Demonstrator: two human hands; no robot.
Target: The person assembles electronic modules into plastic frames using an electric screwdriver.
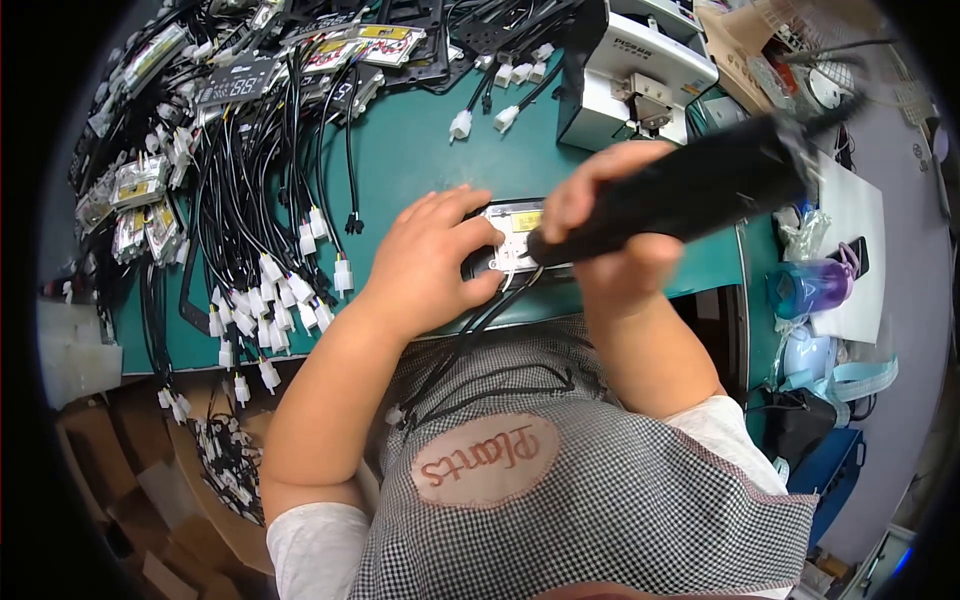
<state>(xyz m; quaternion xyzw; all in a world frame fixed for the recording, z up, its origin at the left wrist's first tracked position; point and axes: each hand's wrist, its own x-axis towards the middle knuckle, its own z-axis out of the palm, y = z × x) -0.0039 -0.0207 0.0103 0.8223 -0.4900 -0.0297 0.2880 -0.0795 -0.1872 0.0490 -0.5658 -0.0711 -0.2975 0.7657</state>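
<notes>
My left hand (428,262) grips the left end of a small display unit (508,228) at the front of the table, thumb and fingers around its edges. The unit's pale inner face is up, with a yellow label on it. Black cables (452,357) run from it over the front edge onto my apron. In my right hand (622,285) is a thick black electric screwdriver (690,190), tilted, its narrow end down at the unit and its cord end blurred at upper right. The exact contact of its tip is hard to see.
Bundled black cables with white connectors (265,305) cover the green table (420,130) at left, with several similar display units (240,80) behind. A white-and-black machine (640,80) stands back right. A blue-purple bottle (808,288) is at far right. Cardboard boxes (185,500) lie below left.
</notes>
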